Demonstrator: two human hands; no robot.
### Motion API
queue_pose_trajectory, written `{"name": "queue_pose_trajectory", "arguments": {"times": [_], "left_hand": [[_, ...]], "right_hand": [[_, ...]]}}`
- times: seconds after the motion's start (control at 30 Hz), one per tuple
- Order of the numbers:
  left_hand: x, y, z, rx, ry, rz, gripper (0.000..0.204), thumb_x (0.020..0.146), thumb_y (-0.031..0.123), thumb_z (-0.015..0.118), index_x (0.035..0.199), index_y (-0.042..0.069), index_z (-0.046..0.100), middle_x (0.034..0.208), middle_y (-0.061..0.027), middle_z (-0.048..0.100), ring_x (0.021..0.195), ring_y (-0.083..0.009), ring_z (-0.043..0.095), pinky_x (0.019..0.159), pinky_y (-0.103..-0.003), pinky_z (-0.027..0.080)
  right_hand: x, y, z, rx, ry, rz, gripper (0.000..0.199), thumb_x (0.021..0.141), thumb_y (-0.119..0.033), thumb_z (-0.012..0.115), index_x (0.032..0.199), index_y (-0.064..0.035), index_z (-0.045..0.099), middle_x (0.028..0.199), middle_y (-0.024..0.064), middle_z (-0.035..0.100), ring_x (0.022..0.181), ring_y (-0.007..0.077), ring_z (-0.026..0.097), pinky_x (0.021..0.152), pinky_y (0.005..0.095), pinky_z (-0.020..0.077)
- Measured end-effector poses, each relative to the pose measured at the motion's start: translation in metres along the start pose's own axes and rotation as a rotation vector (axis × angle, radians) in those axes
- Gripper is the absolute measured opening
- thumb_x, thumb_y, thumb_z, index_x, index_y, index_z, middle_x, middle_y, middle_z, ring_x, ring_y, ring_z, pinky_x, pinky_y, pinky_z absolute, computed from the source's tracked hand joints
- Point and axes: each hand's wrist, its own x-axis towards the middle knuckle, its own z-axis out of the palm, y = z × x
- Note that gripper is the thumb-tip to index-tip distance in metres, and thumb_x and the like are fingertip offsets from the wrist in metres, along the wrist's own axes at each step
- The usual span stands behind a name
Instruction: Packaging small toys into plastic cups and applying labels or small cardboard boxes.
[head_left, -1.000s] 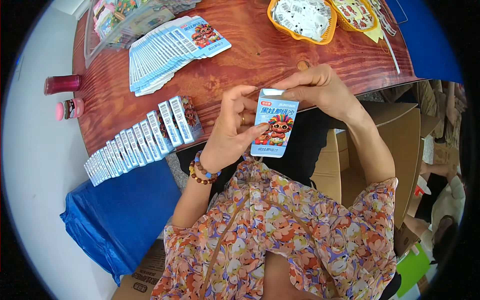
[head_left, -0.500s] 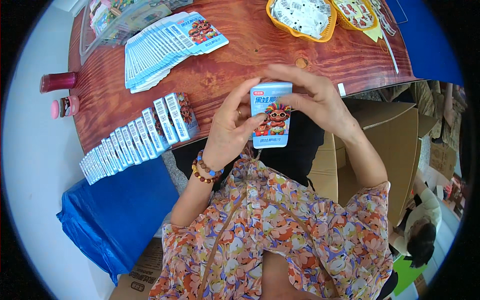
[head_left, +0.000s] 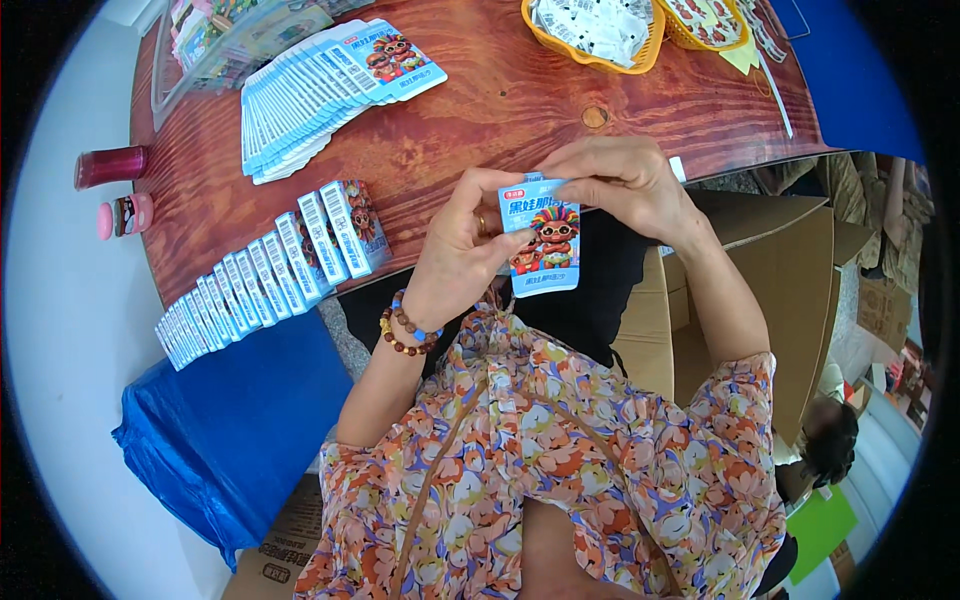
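A small light-blue printed carton (head_left: 546, 274) with colourful cartoon figures on its front is held upright over my lap, just off the table edge. My left hand (head_left: 458, 240) grips it by its left side, thumb across the front and fingers behind. At the top right corner, the fingers and thumb of my right hand (head_left: 632, 188) pinch the carton's upper end, where a flap stands up a little. What lies inside the carton is hidden. To the left, a row of similar filled-out cartons (head_left: 290, 262) stands along the table edge.
Flat, fanned-out cartons (head_left: 300, 110) lie on the wooden table (head_left: 470, 100). Behind them is a clear plastic bin (head_left: 205, 75). Yellow baskets (head_left: 640, 62) hold small white packets and printed pieces. An open cardboard box (head_left: 750, 290) stands at right; a person (head_left: 832, 440) is beyond.
My right hand has come down from above the carton and now pinches its top edge. The carton has tilted slightly; my left hand keeps its hold.
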Motion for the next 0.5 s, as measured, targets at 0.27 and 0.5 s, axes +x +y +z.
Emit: {"name": "queue_pose_trajectory", "arguments": {"times": [0.27, 0.5], "left_hand": [[0.012, 0.010, 0.000, 0.308, 0.294, 0.151, 0.089, 0.089, 0.013, 0.076, 0.158, 0.003, 0.020, 0.148, -0.0204, 0.043, 0.134, -0.0301, 0.048, 0.108, -0.039, 0.042], [0.021, -0.003, 0.028, 0.690, 0.501, 0.458, 0.100, 0.067, 0.022, 0.093, 0.147, 0.000, 0.037, 0.146, -0.0183, 0.041, 0.133, -0.0327, 0.046, 0.113, -0.043, 0.038]], "right_hand": [[-0.005, 0.022, 0.024, 0.952, 0.515, 0.418, 0.017, 0.096, -0.016, 0.060, 0.097, -0.0007, 0.068, 0.103, 0.0058, 0.071, 0.091, 0.0145, 0.068, 0.085, 0.0321, 0.0568], [0.002, 0.000, 0.074, 1.356, 0.366, 0.615, 0.021, 0.100, -0.012, 0.057, 0.112, 0.0022, 0.067, 0.103, 0.0082, 0.072, 0.088, 0.0184, 0.072, 0.077, 0.0327, 0.0600]]}}
